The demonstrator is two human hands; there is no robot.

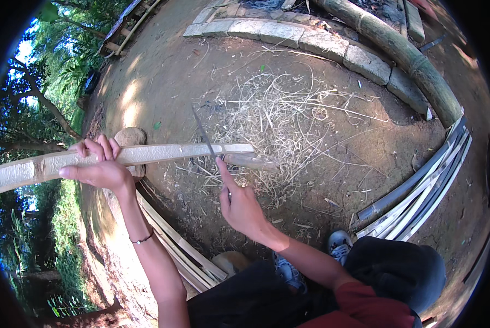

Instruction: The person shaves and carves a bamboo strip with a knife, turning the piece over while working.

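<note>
A long pale split-bamboo strip (168, 153) runs from the left rim to the middle of the view, its inner face up. My left hand (102, 167) is closed around it, fingers over the far edge and thumb along the near side. In my right hand (239, 205) is a knife, its handle hidden in the fist and my index finger stretched toward the blade. The thin dark knife blade (204, 131) crosses the strip near its right end, pointing away from me. Beneath that end lies a short piece of wood (250, 160) on the ground.
Curly bamboo shavings (288, 115) cover the dirt ahead. Split bamboo strips (420, 191) lie bundled at right, and more strips (174, 240) at lower left. A thick bamboo pole (403, 52) rests across a stone border (310, 44). A rounded stone (131, 136) sits behind the held strip.
</note>
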